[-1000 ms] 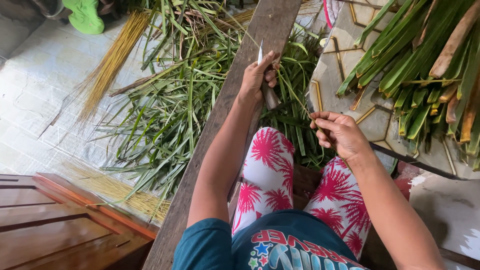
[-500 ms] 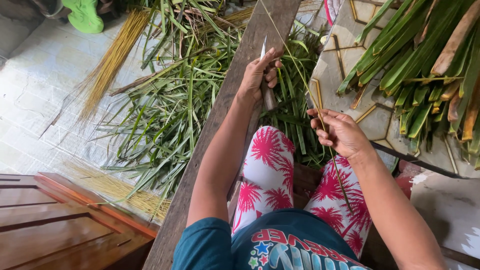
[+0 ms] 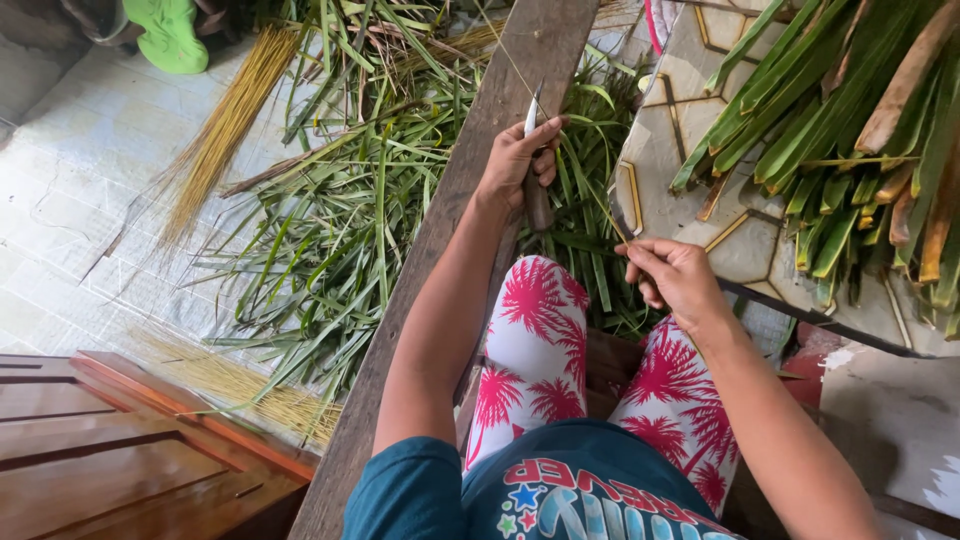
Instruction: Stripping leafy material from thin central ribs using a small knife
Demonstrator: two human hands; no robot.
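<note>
Knife (image 3: 533,150) first: my left hand (image 3: 515,165) is wrapped around its handle, fingers closed, with the pale blade pointing up and away from me over the long wooden plank (image 3: 480,180) that runs under my left forearm. My right hand (image 3: 675,275) is pinched shut on one thin leaf rib (image 3: 575,150), thumb and fingertips nipping it at its near end; from there it slants up and to the left, crosses just by the blade, and carries on past the plank's far end. I judge the rib to be very light, springy and smooth, likely to slide through a loose pinch and to snap if bent sharply, so the hold belongs low down, close behind where the blade meets it, with the free length kept taut. Counting from this one head view: one knife, one rib in hand, one plank. To the left of my left hand lies a loose heap of green leaf strips (image 3: 340,220), too many to count, and beyond it one bundle of yellow stripped ribs (image 3: 220,125), with a second, paler bundle (image 3: 250,385) nearer me beside the wooden panel (image 3: 110,450). To the right of my right hand, on a patterned tile surface (image 3: 745,245), rests one stack of uncut green fronds (image 3: 850,140). My two patterned knees (image 3: 540,320) sit below both hands.
</note>
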